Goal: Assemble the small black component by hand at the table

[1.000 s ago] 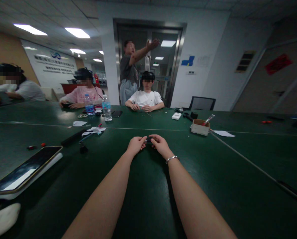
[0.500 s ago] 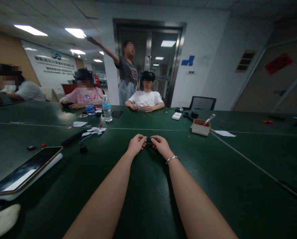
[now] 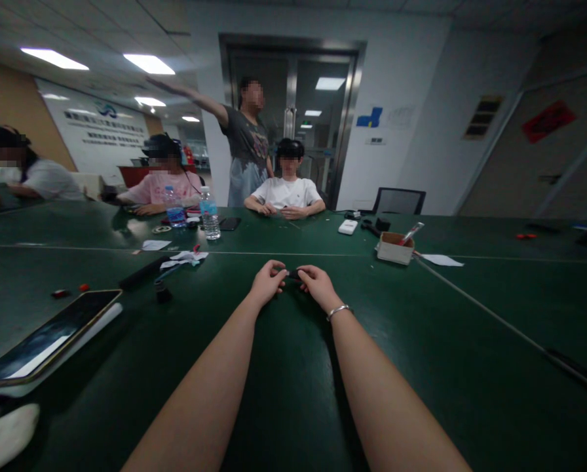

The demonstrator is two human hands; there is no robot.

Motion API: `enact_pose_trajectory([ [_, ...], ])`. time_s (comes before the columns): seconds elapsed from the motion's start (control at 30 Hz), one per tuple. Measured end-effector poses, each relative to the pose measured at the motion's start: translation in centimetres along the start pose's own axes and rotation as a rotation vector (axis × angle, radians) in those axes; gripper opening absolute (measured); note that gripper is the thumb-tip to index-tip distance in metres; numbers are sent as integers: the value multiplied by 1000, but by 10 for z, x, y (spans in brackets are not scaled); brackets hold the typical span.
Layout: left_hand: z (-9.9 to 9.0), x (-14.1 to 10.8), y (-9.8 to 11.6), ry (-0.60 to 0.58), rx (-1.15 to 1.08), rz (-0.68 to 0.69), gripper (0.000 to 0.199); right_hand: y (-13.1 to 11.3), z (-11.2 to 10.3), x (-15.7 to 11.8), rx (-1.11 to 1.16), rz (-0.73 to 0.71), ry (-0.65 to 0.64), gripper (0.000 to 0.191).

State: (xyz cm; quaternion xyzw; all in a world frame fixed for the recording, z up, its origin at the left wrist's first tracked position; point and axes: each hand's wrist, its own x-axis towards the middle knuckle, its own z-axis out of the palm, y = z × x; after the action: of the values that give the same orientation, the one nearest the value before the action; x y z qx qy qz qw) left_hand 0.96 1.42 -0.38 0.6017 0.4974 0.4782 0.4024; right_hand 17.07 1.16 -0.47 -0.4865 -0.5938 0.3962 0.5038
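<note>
through the head view i see little change: the left hand's fingers have risen slightly, while the small dark object stays between both hands, so handling of it seems to be continuing; each hand has thumb and fingers nearly together, the left pinching one end, the right hand the other, over the green table

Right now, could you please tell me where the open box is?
In the head view, the box stands on the table, beyond and right of the right hand, with paper just to its right.
</note>
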Motion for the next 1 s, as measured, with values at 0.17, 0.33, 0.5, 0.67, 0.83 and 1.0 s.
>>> enact_pose_trajectory([
  [0.17,-1,-3,4,-25,16,-11,19,-2,0,0,3,15,2,17],
  [0.33,-1,-4,8,-67,-35,-35,20,-3,-1,0,22,18,16,16],
  [0.5,-1,-4,9,-45,-65,-72,17,-2,-2,0,2,13,7,18],
  [0.67,0,-3,5,-2,-79,-30,25,-1,-2,1,-6,8,3,19],
  [0.83,0,-2,5,-19,-81,-50,18,0,-2,0,-10,-2,20,19],
  [1.0,0,-1,6,-37,-104,-77,19,0,-2,1,8,11,26,18],
])
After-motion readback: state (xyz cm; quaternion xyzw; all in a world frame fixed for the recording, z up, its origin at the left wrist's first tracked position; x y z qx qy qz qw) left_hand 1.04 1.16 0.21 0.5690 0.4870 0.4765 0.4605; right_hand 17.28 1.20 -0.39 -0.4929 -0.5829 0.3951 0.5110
